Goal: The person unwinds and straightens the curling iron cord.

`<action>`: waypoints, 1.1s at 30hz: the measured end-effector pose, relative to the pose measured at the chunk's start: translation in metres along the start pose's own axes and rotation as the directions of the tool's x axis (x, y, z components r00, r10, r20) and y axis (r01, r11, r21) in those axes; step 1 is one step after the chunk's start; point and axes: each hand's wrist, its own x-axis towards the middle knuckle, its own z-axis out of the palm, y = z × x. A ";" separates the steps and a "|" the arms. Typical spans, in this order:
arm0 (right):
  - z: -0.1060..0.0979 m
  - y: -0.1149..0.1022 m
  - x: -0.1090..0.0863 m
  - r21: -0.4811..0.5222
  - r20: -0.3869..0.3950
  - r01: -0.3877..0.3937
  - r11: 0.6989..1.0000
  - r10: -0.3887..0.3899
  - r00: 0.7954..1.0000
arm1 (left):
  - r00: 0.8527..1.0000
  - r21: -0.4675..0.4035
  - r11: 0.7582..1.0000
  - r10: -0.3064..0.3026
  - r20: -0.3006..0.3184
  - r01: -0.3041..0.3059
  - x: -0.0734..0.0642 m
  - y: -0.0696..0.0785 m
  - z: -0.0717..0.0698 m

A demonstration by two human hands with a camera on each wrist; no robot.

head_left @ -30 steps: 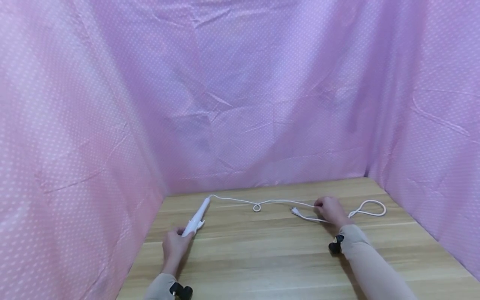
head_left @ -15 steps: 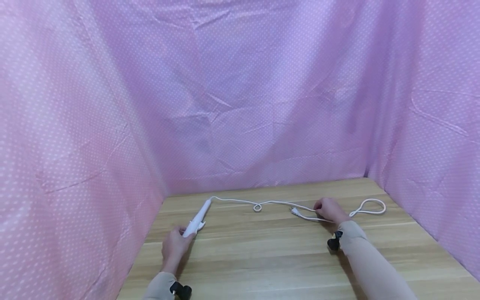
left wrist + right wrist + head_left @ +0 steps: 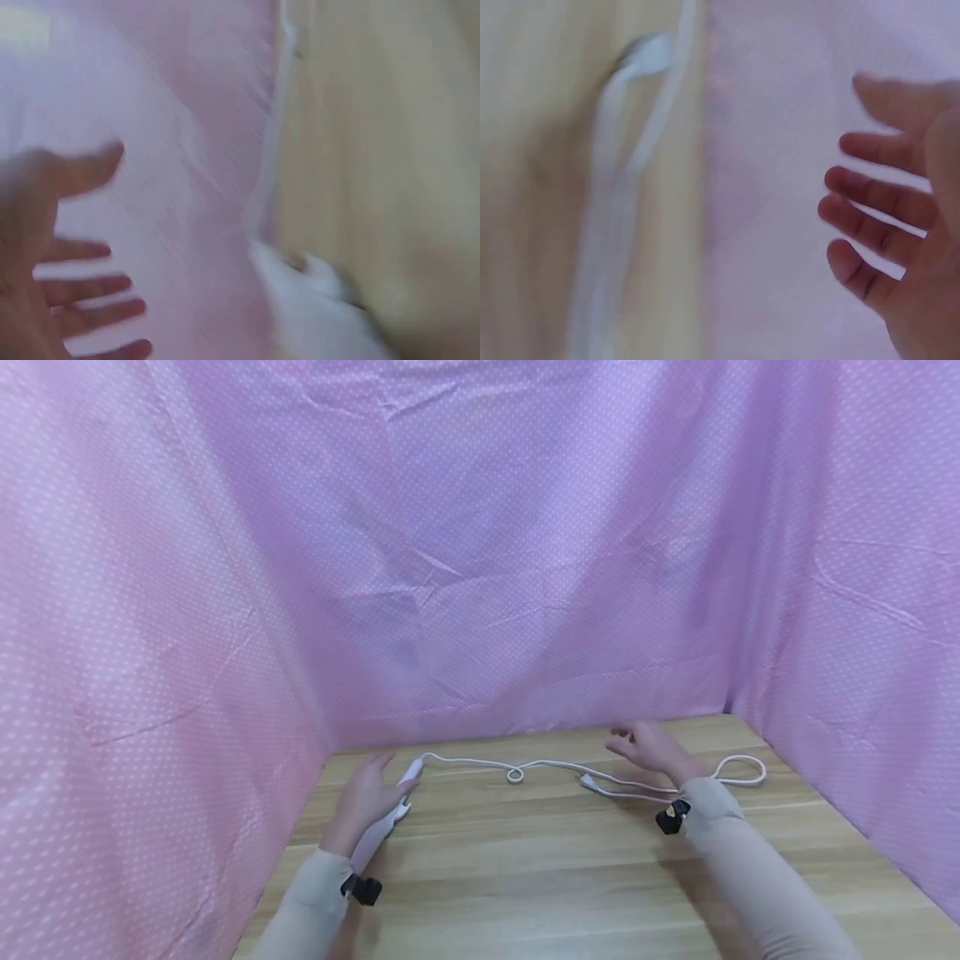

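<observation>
A white curling iron (image 3: 381, 832) lies on the left of the table, its lever facing right. My left hand (image 3: 365, 795) is raised over it with spread fingers and holds nothing. In the left wrist view the blurred curling iron (image 3: 311, 311) lies to the right of that hand (image 3: 56, 277). From the handle's far end a white cord (image 3: 468, 762) runs right, with a small loop midway. My right hand (image 3: 647, 746) hovers behind the cord's doubled part, fingers loosely bent and empty. The two-pin plug (image 3: 588, 782) rests left of it, also in the right wrist view (image 3: 651, 55).
A larger cord loop (image 3: 742, 769) lies right of my right wrist. Pink dotted cloth (image 3: 517, 610) hangs along the back and both sides of the wooden table (image 3: 510, 860). Black wrist cameras (image 3: 672, 817) sit on both sleeves.
Both hands have let go and lifted: the left from the curling iron, moving forward over it, the right from the cord, moving back and slightly left. The curling iron and cord stay nearly in place.
</observation>
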 end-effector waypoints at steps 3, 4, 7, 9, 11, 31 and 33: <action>-0.019 -0.030 0.016 -0.059 -0.087 0.176 0.983 -0.181 0.980 | 0.963 0.087 0.961 0.266 -0.041 -0.262 0.020 0.034 -0.018; -0.027 -0.041 0.021 -0.087 -0.100 0.220 0.972 -0.228 0.968 | 0.942 0.124 0.938 0.332 -0.045 -0.325 0.025 0.046 -0.024; -0.047 -0.071 0.036 -0.187 -0.158 0.347 0.919 -0.377 0.913 | 0.872 0.224 0.855 0.487 -0.036 -0.468 0.043 0.078 -0.039; -0.060 -0.089 0.044 -0.250 -0.171 0.394 0.884 -0.441 0.881 | 0.828 0.271 0.801 0.561 -0.024 -0.534 0.054 0.095 -0.048; -0.071 -0.105 0.049 -0.293 -0.168 0.422 0.858 -0.481 0.860 | 0.779 0.320 0.741 0.627 -0.012 -0.591 0.064 0.108 -0.056; -0.085 -0.138 0.042 -0.277 0.035 0.436 0.856 -0.445 0.895 | 0.753 0.392 0.676 0.654 0.071 -0.624 0.068 0.125 -0.055; -0.086 -0.138 0.040 -0.266 0.022 0.440 0.858 -0.451 0.892 | 0.753 0.386 0.679 0.654 0.069 -0.625 0.068 0.125 -0.054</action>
